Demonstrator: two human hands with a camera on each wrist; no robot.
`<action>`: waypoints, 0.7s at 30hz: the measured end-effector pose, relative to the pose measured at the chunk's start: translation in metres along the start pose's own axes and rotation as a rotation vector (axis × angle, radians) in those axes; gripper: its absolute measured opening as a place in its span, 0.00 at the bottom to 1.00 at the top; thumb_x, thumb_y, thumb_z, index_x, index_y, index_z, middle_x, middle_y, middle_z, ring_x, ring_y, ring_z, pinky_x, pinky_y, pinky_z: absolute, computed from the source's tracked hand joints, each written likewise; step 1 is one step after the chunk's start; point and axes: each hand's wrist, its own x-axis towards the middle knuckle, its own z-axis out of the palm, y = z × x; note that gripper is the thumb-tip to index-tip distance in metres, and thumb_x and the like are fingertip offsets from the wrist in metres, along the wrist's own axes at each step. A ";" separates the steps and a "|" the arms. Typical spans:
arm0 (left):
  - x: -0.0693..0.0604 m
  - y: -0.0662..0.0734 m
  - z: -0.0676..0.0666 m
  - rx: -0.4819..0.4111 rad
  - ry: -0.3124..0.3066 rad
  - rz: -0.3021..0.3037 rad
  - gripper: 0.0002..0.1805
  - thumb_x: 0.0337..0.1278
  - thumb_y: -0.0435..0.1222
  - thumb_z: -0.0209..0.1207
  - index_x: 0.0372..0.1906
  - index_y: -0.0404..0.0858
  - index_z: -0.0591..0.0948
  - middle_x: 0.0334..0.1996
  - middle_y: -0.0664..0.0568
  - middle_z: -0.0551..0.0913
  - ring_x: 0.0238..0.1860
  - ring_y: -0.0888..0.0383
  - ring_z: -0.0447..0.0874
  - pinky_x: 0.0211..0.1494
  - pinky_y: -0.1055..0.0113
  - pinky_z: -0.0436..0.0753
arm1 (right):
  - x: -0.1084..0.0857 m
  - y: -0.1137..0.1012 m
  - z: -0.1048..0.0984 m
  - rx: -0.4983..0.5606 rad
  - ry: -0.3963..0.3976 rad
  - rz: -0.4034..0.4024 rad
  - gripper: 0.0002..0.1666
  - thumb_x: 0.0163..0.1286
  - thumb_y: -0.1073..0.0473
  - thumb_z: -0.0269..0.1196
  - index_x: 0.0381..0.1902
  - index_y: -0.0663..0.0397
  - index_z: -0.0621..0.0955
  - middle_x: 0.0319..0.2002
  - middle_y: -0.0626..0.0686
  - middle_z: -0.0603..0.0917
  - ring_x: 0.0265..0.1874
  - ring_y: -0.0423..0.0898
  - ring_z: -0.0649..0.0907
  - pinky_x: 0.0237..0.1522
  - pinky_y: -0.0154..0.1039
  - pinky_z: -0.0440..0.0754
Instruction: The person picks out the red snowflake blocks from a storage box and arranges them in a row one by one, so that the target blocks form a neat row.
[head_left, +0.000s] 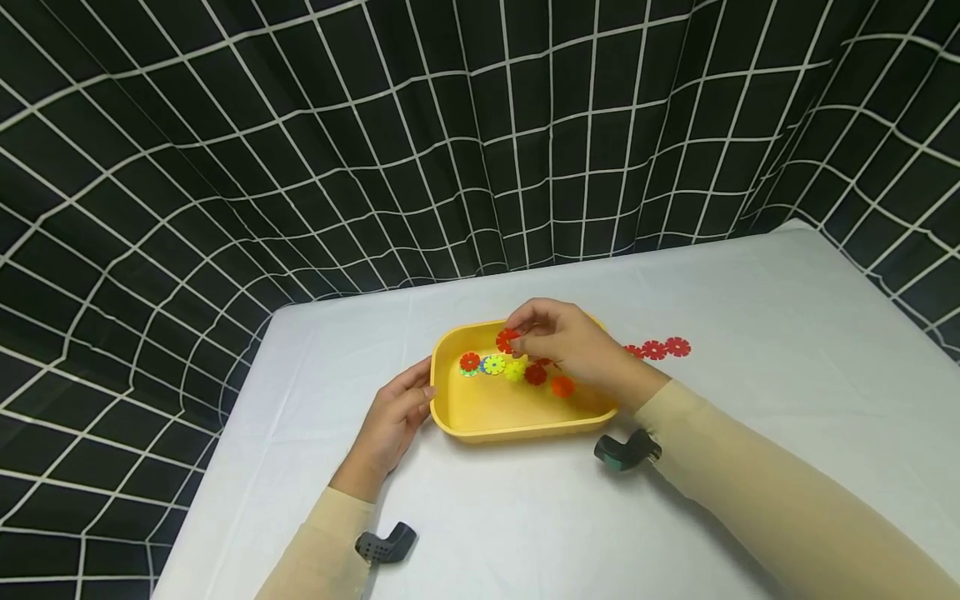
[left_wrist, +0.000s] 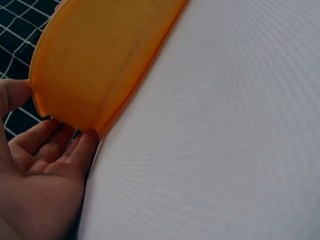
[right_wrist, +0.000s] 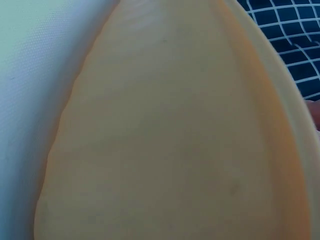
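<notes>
A yellow plastic tray (head_left: 495, 414) stands on the white-covered table. My left hand (head_left: 392, 418) holds its left end; in the left wrist view the thumb lies at the rim and the fingertips (left_wrist: 90, 136) touch the outer wall. Over the tray, my right hand (head_left: 570, 340) pinches a red notched disc (head_left: 505, 342) between thumb and fingers. Loose in the tray below lie a red disc (head_left: 469, 361), a yellow-green disc (head_left: 494, 364), a yellow disc (head_left: 514, 371) and an orange disc (head_left: 563, 386). The tray's wall (right_wrist: 165, 125) fills most of the right wrist view.
Right of the tray, a row of red notched discs (head_left: 655, 349) lies on the white tablecloth (head_left: 780, 358), its left end partly behind my right arm. A black curtain with white grid lines (head_left: 525, 150) hangs behind the table and at the sides.
</notes>
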 end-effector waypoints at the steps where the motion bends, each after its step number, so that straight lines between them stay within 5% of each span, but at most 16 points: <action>1: 0.000 0.000 0.000 0.000 -0.001 -0.001 0.32 0.74 0.28 0.56 0.80 0.29 0.70 0.78 0.41 0.71 0.77 0.47 0.70 0.73 0.60 0.76 | -0.001 -0.001 -0.002 -0.002 0.001 -0.004 0.13 0.77 0.67 0.65 0.57 0.59 0.84 0.49 0.58 0.88 0.49 0.71 0.82 0.47 0.49 0.88; 8: 0.000 0.000 0.000 0.003 -0.002 0.001 0.32 0.74 0.29 0.57 0.80 0.30 0.70 0.79 0.41 0.71 0.78 0.47 0.69 0.74 0.60 0.76 | -0.010 0.000 -0.012 -0.048 0.017 -0.017 0.14 0.77 0.63 0.69 0.57 0.57 0.84 0.52 0.56 0.88 0.52 0.57 0.85 0.57 0.47 0.88; 15: -0.001 0.001 0.000 0.010 0.001 0.003 0.32 0.74 0.29 0.56 0.80 0.30 0.70 0.78 0.41 0.71 0.78 0.48 0.70 0.74 0.60 0.76 | -0.018 0.003 -0.021 -0.048 0.045 -0.021 0.14 0.76 0.63 0.70 0.57 0.57 0.84 0.53 0.56 0.88 0.51 0.62 0.85 0.56 0.52 0.88; 21: 0.000 0.000 0.000 0.006 0.004 -0.001 0.32 0.73 0.29 0.57 0.80 0.30 0.71 0.78 0.42 0.71 0.78 0.48 0.70 0.74 0.60 0.76 | -0.028 0.002 -0.033 -0.047 0.064 -0.028 0.14 0.77 0.63 0.69 0.57 0.58 0.84 0.54 0.57 0.87 0.51 0.58 0.85 0.56 0.45 0.88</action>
